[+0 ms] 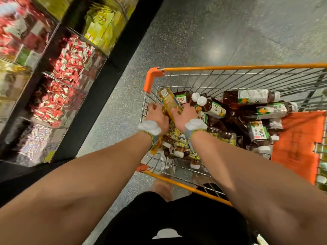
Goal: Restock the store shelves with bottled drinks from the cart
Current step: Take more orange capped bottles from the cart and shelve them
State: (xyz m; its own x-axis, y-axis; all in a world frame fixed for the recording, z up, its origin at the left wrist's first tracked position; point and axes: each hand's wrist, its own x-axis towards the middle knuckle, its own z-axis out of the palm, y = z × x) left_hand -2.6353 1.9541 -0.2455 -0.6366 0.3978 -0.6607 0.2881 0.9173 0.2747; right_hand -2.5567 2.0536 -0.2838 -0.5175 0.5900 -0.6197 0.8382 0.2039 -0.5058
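Right hand (184, 114): fingers curled round yellow tea bottle (169, 100), which tilts neck-down in front-left corner of cart (154, 75). Left hand (156, 114): fingers curled at bottle's other flank, by wire wall; grip unclear. Two hands, I judge, to work it free of dark tea bottles (247, 98) heaped alongside. Shelves (70, 68) on my left.

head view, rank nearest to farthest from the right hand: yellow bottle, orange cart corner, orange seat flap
1. yellow bottle, touching the right hand
2. orange cart corner, up and left
3. orange seat flap, far right
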